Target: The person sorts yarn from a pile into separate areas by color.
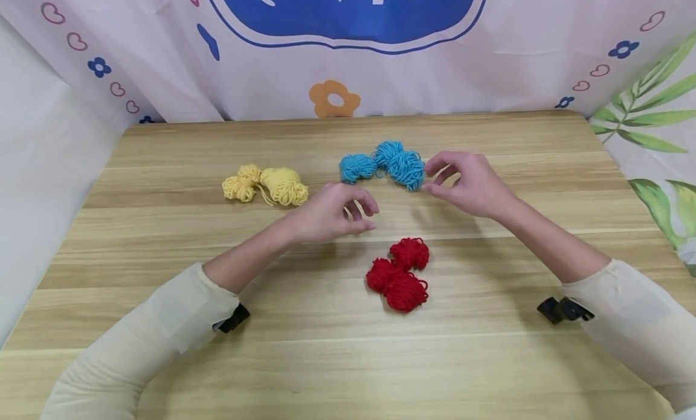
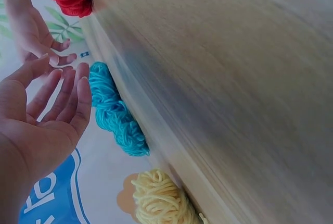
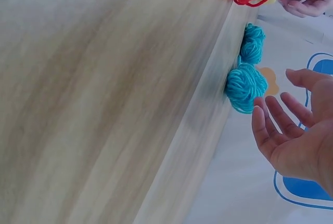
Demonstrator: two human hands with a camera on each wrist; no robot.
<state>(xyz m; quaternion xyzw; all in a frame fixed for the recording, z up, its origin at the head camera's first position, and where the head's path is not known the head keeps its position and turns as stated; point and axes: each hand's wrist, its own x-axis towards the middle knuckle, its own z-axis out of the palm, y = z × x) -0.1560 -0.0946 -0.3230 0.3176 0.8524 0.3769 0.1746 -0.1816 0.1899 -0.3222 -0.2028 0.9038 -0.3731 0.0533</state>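
Three clumps of yarn lie on the wooden table. The blue yarn [image 1: 405, 166] is at the back centre, bunched in several small bundles. Right beside its right end is my right hand [image 1: 470, 183], fingers loosely curved and nothing in them. My left hand [image 1: 334, 213] hovers between the yellow yarn [image 1: 284, 186] and the red yarn [image 1: 405, 292], its fingers bent softly and holding nothing. In the left wrist view the palm of that hand shows, with the blue yarn [image 2: 118, 117] beyond its fingertips. The right wrist view has the blue yarn [image 3: 246, 87] just past the right fingers.
A wooden table [image 1: 272, 359] fills the lower view. Behind its far edge hangs a white cloth [image 1: 261, 81] with a blue sign and an orange flower. Leaf-printed cloth [image 1: 652, 115] hangs at the right. Black wrist mounts [image 1: 232, 318] sit at both sleeves.
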